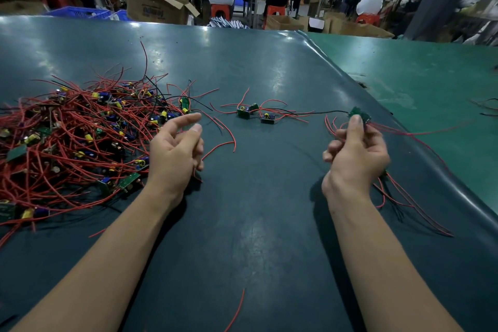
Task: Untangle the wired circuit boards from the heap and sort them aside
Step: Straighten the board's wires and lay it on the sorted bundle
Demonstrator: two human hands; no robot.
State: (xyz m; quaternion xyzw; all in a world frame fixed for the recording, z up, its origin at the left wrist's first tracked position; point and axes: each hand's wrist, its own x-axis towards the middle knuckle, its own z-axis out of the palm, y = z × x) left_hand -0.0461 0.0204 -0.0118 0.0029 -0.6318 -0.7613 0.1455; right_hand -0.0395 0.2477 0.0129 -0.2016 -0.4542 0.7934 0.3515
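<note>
A worker's right hand [355, 153] pinches a green circuit board [359, 116] trailing red wires, the left hand [176, 148] loosely curled and holding nothing — beside the tangled heap [72, 137] on a dark green table [256, 224], with three sorted boards [256, 113] between.

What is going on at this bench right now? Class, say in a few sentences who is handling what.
A person is sorting wired circuit boards on a dark green table. The right hand pinches a small green board with red wires trailing off it. The left hand hangs loosely curled beside the heap of red-wired boards and seems to hold nothing. A few separated boards lie apart in the middle of the table. Most of the heap is still tangled.
</note>
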